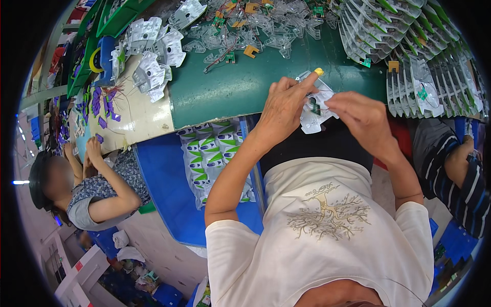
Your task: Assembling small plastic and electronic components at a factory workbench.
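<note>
Green worktop [220, 97], stacked pale panels [371, 37] at its right end. Left hand [284, 105] gripping white shell [310, 123] at worktop's near edge; right hand [365, 120] at shell's right side, fingers bunched, can't tell if holding anything. Small green board [315, 107] on shell. Yellow cover [319, 71] on left fingertip.

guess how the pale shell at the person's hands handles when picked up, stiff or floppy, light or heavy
The shell is likely stiff: similar shells stand in rows at the right without visible sagging. It's probably light, as its walls look thin. Its uneven outline might make it rock if pushed.
</note>
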